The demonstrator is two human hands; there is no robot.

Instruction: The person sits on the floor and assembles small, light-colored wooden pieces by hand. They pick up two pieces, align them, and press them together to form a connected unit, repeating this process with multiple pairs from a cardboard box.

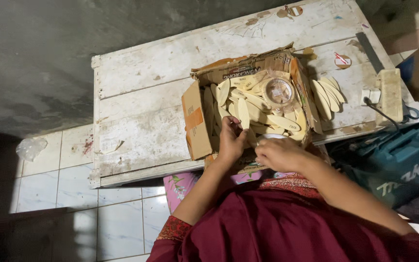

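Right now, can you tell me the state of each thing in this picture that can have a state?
Cardboard box: open, flaps spread, full of pale wooden oval pieces.
Tape roll: lying flat on the pieces in the box.
Left hand: fingers pinching one wooden oval piece, held upright.
Right hand: closed over something at the box's near edge; contents hidden.
Loose wooden pieces: stacked on the table beside the box.
Power strip: one cable plugged in.
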